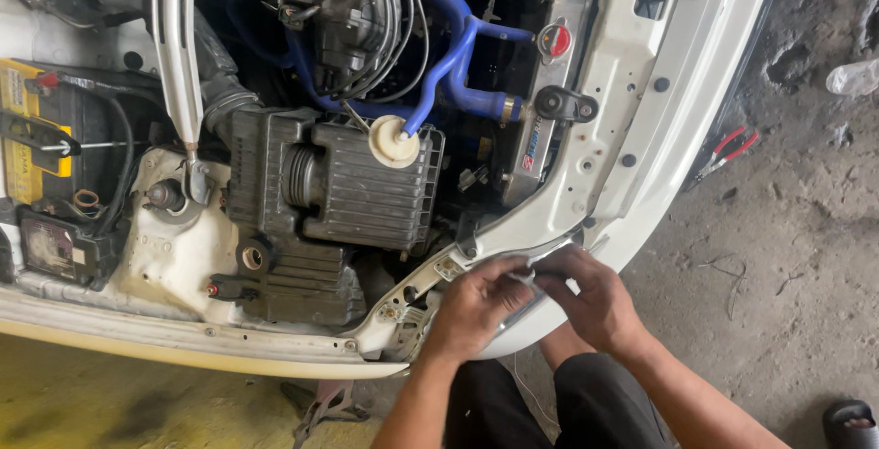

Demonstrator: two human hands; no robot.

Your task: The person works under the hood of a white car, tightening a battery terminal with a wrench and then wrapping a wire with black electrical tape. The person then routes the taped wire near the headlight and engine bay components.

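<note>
I look down into the open engine bay of a white car. Both hands work at the front corner of the white body panel (632, 183). My left hand (476, 307) curls its fingers over the edge of the panel near a metal bracket (430, 280). My right hand (595, 298) meets it from the right, and its fingertips pinch a small pale part (524, 277) between the two hands. What that small part is cannot be made out. My dark trousers (568, 412) show below my wrists.
A black air-filter box (366, 183) with a cream round cap (394, 140) sits in the bay. Blue hoses (458, 55) run behind it, a battery (46, 129) is at the left. Red-handled pliers (728, 151) lie on the concrete floor at right, a car jack (325, 403) below.
</note>
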